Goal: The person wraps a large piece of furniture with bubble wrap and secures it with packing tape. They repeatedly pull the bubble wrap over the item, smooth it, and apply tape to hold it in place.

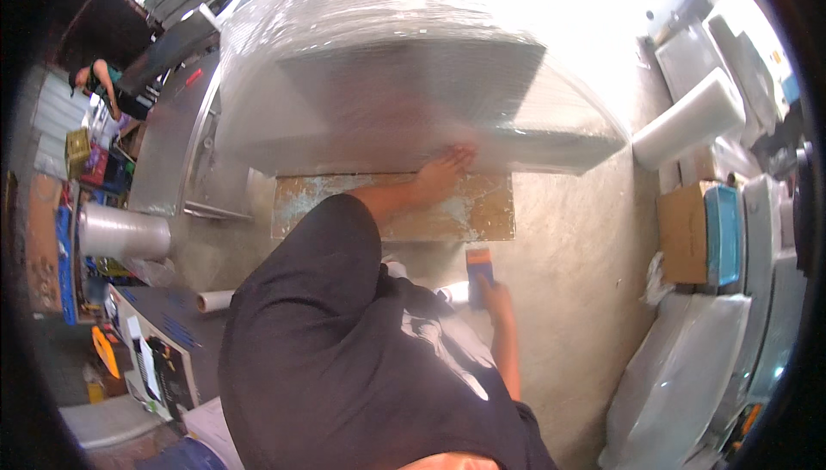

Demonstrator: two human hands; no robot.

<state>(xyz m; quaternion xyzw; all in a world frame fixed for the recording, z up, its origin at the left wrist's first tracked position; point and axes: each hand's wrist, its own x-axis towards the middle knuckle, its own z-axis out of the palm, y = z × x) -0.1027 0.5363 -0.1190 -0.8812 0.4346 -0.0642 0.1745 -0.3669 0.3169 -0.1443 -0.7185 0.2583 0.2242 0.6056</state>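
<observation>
My left hand (446, 167) reaches forward with its fingers stretched out, lying against the lower edge of a large metal piece wrapped in clear film (413, 100). Beneath that piece is a worn brown board (391, 212) with pale, peeling patches. Down at my right side, my right hand (492, 294) is closed around a flat blue object with an orange end (478, 268); its exact kind does not show. Close to that hand, a white roll end (454, 293) shows partly from behind my dark shirt.
Bubble-wrap rolls stand at the right (693, 117) and left (125, 231). A cardboard box (684, 231) and a wrapped item (675, 375) line the right side. At left are a metal table (176, 139), a narrow roll (215, 301) and another person (105, 83) farther off.
</observation>
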